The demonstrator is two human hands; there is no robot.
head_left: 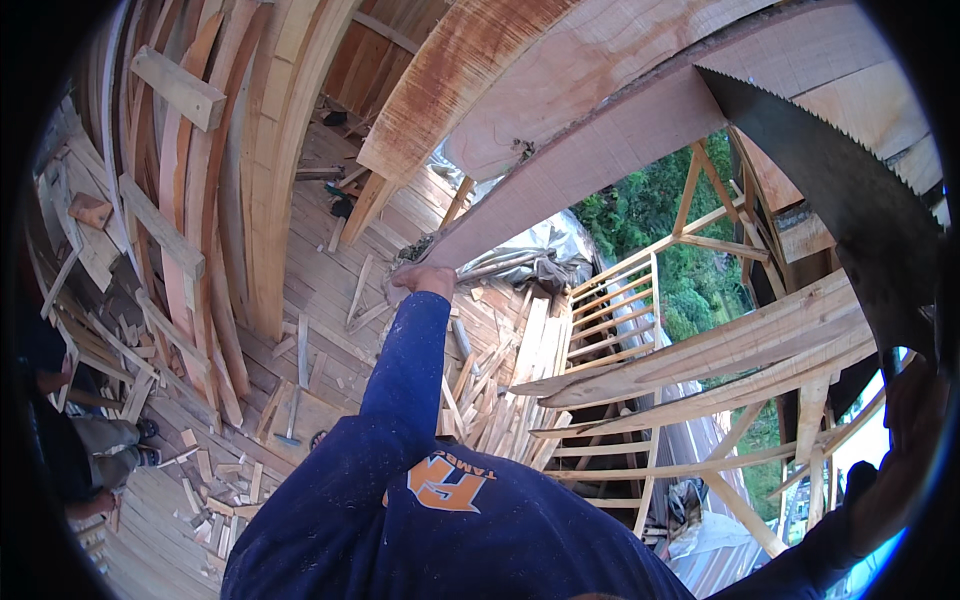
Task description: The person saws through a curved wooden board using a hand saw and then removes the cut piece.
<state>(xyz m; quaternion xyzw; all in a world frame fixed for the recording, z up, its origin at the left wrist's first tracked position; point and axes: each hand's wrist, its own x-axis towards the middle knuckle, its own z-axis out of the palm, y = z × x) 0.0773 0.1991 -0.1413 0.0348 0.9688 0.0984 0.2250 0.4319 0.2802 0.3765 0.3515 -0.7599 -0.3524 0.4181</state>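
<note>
In the head view, the left hand [425, 281] is set against the lower end of a long plank [600, 170], at the end of an outstretched arm, probably to keep that end from shifting. How firmly its fingers close there I cannot tell, since the tips are lost at the plank's edge. Far out at the right rim, the right hand [912, 415] is in shade, its fingers apparently wrapped around the handle end of a saw [850, 190]; that grip presumably leaves the whole blade free in front of the hand.

The saw lies at the upper right, its narrow tip over the plank (whether it touches the wood is unclear). Its long axis bends with the lens from the right hand toward the upper left, teeth facing up and to the right, away from the person. The plank's long axis runs from the left hand diagonally up to the right, beside a broader board [560, 100] with a brownish edge
</note>
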